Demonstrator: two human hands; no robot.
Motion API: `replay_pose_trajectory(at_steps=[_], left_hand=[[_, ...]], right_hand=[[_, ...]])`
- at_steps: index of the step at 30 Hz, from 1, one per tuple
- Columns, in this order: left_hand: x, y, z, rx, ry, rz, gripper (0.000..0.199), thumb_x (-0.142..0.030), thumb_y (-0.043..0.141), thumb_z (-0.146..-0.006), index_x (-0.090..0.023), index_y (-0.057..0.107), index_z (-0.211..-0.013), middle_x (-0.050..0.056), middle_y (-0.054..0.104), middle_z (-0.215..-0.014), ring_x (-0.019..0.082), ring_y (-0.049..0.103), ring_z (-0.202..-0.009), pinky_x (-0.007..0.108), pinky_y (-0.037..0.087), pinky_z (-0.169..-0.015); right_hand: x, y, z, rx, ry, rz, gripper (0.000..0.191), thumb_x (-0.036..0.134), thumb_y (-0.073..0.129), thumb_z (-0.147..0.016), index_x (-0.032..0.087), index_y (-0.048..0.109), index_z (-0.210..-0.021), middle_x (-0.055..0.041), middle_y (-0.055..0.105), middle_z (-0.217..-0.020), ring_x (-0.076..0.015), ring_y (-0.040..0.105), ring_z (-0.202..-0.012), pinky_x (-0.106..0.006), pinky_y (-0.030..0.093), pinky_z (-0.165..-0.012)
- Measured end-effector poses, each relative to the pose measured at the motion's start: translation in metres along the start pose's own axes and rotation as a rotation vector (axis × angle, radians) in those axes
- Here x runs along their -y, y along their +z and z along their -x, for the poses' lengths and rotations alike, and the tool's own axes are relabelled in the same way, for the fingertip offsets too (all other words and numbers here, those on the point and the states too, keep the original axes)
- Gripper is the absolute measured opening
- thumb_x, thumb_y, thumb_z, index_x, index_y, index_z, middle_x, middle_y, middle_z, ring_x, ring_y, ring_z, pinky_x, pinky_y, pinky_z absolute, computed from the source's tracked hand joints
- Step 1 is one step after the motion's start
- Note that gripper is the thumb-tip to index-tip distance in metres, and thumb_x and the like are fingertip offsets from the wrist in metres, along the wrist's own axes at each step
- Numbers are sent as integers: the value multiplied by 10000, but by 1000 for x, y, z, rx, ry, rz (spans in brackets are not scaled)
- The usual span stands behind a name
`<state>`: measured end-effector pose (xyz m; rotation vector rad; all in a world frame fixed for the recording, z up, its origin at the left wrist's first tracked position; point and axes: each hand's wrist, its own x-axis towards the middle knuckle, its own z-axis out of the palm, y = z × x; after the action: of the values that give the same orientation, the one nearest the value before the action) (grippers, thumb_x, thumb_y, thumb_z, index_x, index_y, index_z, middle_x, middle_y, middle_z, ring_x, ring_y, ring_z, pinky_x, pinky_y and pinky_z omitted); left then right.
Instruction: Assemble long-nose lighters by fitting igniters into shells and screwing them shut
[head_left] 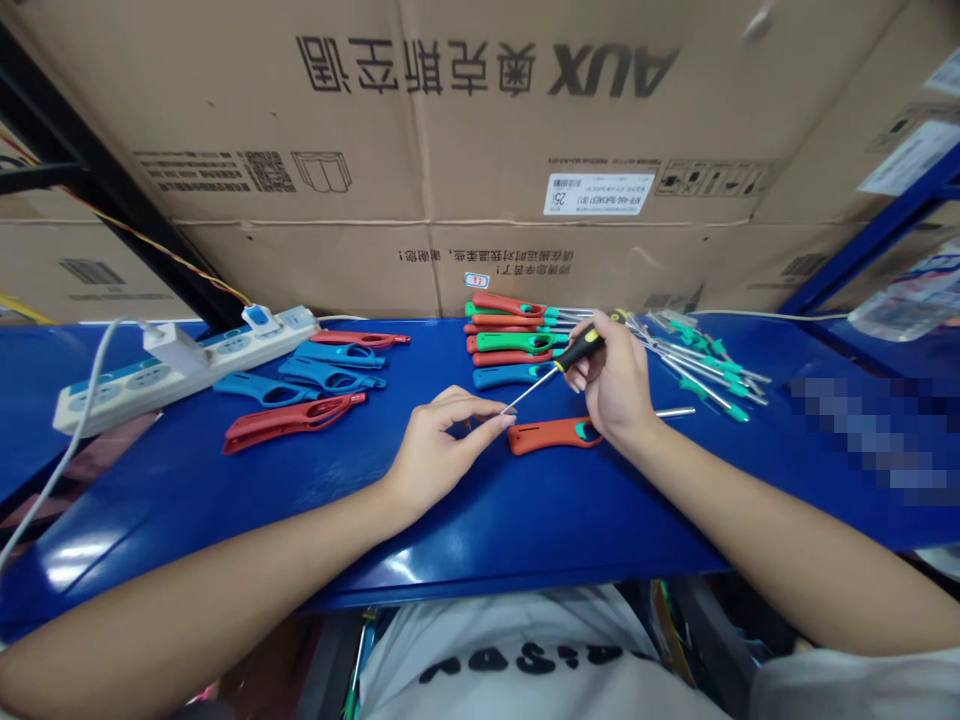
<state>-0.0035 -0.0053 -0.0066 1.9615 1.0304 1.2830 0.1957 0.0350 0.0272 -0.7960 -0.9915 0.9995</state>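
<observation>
From the head view, the danger sits at the left fingertips: the slim shaft of the screwdriver (583, 348) slants right into them, so a slip of the tip could jab the thumb, and anything tiny there could drop. A nudge from the right hand (621, 385), poised over its trigger end, could shift the orange lighter (546, 436), which lies just right of the left fingertips and runs under the right hand. And the pose: the right hand grasps the handle, wrist raised; the left hand (441, 440) reaches in low, thumb and forefinger drawn together, though whether they pinch anything cannot be told.
</observation>
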Motion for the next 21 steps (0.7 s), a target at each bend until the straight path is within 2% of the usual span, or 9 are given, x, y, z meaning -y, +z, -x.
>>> replay_pose_trajectory(at_steps=[5, 21], left_hand=[[1, 0, 0, -8, -10, -9, 80, -266, 774, -845, -239, 797, -917, 11, 774, -876, 170, 655, -805, 290, 517, -695], [3, 0, -1, -2, -58, -47, 107, -320, 753, -859, -241, 800, -913, 27, 765, -867, 182, 658, -803, 315, 522, -726]], right_hand=[[0, 0, -1, -15, 5, -14, 371, 527, 706, -782, 195, 578, -676, 79, 364, -431, -75, 324, -365, -221, 256, -346], [0, -2, -2, 8, -22, 29, 389, 552, 695, -813, 208, 565, -685, 87, 358, -433, -78, 342, -355, -231, 266, -361]])
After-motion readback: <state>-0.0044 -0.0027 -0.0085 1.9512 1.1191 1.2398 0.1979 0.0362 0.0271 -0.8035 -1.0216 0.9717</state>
